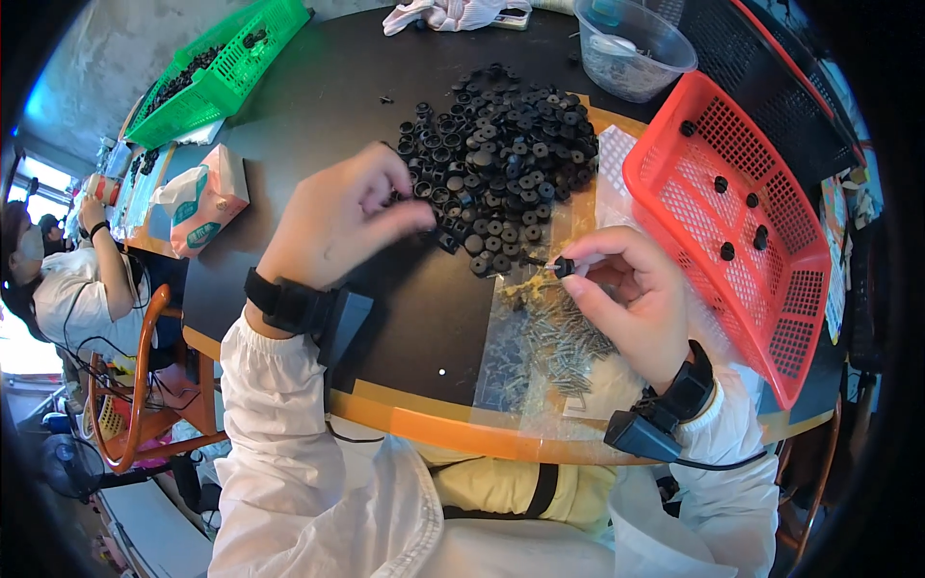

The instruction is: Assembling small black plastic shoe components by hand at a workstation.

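Note:
My right hand [631, 294] pinches a small black round part [565, 267] between thumb and fingertips, and a thin metal screw sticks out of its left side. My left hand [352, 212] is at the left edge of a heap of small black parts [511, 144], its fingers curled and the thumb pointing right. Something dark shows between those fingers, too hidden to name. The heap mixes hollow black caps [438, 154] with flat black discs [530, 197] that have a centre hole. Loose metal screws [568, 347] lie on clear plastic below my right hand.
A red basket [665, 173] holding several black parts stands at the right. Behind it are a dark basket [771, 87] and a clear tub [631, 72]. A tissue pack [210, 202] and a green basket [207, 96] sit left. Another person [82, 289] works at far left.

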The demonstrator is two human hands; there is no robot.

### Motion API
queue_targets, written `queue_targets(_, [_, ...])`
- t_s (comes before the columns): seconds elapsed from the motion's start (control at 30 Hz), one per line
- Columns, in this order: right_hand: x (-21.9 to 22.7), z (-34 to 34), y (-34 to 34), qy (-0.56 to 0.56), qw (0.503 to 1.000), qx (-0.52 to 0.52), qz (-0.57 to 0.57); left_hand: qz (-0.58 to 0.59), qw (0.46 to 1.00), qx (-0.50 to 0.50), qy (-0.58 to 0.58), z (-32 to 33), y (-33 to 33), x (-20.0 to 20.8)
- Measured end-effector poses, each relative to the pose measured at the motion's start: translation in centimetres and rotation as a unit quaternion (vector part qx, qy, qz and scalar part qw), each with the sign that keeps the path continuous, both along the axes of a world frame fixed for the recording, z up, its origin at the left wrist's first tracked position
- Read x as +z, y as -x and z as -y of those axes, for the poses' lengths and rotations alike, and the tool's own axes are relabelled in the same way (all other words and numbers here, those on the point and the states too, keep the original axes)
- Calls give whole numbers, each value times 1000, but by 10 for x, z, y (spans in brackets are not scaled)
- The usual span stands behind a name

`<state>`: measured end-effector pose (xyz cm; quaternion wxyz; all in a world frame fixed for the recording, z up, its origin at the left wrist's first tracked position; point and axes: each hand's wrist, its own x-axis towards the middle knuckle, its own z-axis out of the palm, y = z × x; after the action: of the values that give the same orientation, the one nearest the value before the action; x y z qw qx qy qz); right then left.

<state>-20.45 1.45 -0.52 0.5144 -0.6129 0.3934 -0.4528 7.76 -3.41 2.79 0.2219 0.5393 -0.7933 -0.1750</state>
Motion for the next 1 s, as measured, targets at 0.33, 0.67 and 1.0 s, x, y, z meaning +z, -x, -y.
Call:
queue_targets(0.33, [0, 3, 1, 24, 1000, 12, -17, 22, 973, -214, 88, 11, 5, -17])
queue_targets(0.67, [-4, 2, 1, 42, 998, 17, -33, -11, 989, -145, -31, 11, -11, -5])
queue_targets(1.0, [-1, 1, 0, 46, 998, 19, -43, -25, 984, -175, -19, 10, 3, -13])
